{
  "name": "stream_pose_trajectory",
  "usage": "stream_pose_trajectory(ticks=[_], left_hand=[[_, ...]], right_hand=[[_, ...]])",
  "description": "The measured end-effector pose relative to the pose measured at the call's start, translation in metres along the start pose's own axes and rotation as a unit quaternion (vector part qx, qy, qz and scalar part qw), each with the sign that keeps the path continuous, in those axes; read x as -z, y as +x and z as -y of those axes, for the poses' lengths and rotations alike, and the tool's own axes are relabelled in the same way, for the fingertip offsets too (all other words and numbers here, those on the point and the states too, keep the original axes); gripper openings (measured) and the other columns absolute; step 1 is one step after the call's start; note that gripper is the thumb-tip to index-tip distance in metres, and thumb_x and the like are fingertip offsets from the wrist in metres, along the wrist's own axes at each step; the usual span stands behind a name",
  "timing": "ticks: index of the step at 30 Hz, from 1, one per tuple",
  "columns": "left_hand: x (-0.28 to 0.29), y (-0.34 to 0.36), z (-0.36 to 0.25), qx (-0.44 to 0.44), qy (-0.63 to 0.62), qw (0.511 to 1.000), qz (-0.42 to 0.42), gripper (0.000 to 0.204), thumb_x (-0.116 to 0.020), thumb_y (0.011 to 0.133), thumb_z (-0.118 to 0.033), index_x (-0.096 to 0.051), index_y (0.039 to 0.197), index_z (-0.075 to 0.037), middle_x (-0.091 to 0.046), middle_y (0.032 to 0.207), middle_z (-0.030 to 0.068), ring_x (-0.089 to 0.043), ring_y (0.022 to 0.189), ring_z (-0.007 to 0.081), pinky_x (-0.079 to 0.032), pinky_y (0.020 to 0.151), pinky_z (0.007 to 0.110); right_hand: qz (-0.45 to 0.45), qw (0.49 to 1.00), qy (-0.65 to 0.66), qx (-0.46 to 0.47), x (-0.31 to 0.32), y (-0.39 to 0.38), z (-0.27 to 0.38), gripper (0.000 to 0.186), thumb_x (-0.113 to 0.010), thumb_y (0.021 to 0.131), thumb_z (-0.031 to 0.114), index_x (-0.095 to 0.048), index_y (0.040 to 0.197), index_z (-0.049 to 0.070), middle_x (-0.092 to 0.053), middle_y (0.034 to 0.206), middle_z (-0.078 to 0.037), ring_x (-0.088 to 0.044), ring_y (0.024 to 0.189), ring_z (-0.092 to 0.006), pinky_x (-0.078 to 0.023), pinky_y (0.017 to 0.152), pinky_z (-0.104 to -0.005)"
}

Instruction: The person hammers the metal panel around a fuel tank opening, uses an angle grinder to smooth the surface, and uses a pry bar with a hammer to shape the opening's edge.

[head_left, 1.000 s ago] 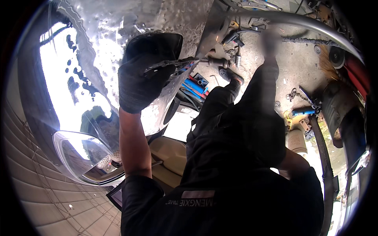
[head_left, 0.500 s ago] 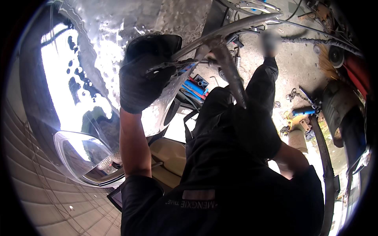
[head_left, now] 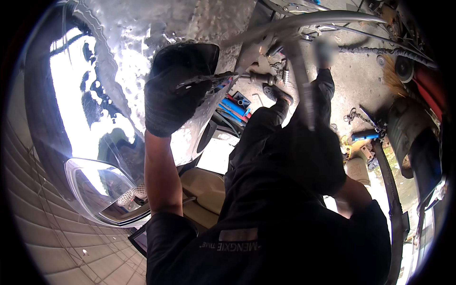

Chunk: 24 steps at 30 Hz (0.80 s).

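Note:
My right hand [head_left: 316,156], in a dark glove, is closed round the handle of a hammer with a long curved metal head [head_left: 327,19]. The hammer is blurred by motion and stands over the floor beside the metal panel [head_left: 128,61]. My left hand [head_left: 171,104], in a black glove, is at the panel's edge, just below a dark rounded shape [head_left: 204,54]. Its fingers are curled and partly hidden by a thin dark jagged edge [head_left: 216,77]; what they hold cannot be made out. The panel is bare, dented and shiny grey.
A car side mirror [head_left: 102,190] and a beige seat [head_left: 204,187] are at the lower left. Past the panel's edge, blue and red tools [head_left: 235,109] and a dark cylinder on a shaft [head_left: 262,79] show. Cables, a blue tool [head_left: 365,136] and a bucket [head_left: 357,170] are on the right.
My right hand and the hammer have moved to the right, and the curved head has swung away from my left hand. The left hand has stayed in place.

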<state>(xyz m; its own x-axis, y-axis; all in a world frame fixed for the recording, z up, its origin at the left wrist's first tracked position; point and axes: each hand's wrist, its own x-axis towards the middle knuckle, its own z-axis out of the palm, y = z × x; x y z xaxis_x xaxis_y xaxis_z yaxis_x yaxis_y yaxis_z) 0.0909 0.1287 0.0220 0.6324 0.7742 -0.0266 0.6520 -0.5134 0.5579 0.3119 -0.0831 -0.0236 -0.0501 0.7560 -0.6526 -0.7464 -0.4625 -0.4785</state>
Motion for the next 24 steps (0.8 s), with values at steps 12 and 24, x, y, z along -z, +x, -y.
stream_pose_trajectory(ticks=[12,24], left_hand=[[0.001,0.006,0.007,-0.042,0.026,0.999,0.007,0.027,-0.085,0.065,0.001,-0.070,0.087,-0.005,-0.070,0.102,0.0126,-0.065,0.104,0.0303,-0.053,0.090,0.038],[-0.001,-0.001,0.009,-0.025,0.011,1.000,-0.006,0.026,-0.085,0.066,-0.001,-0.071,0.087,-0.006,-0.071,0.104,0.0115,-0.064,0.105,0.0303,-0.052,0.092,0.039]], right_hand=[[0.070,0.984,-0.163,-0.014,-0.002,-0.002,0.038,0.038,-0.054,0.102,0.034,-0.055,0.128,0.006,-0.065,0.090,-0.004,-0.063,0.082,-0.0135,-0.052,0.070,-0.0273],[-0.011,0.988,-0.155,-0.011,-0.004,-0.011,0.016,0.025,-0.061,0.097,0.017,-0.057,0.114,-0.001,-0.067,0.097,-0.018,-0.068,0.082,-0.0226,-0.053,0.066,-0.0375]])
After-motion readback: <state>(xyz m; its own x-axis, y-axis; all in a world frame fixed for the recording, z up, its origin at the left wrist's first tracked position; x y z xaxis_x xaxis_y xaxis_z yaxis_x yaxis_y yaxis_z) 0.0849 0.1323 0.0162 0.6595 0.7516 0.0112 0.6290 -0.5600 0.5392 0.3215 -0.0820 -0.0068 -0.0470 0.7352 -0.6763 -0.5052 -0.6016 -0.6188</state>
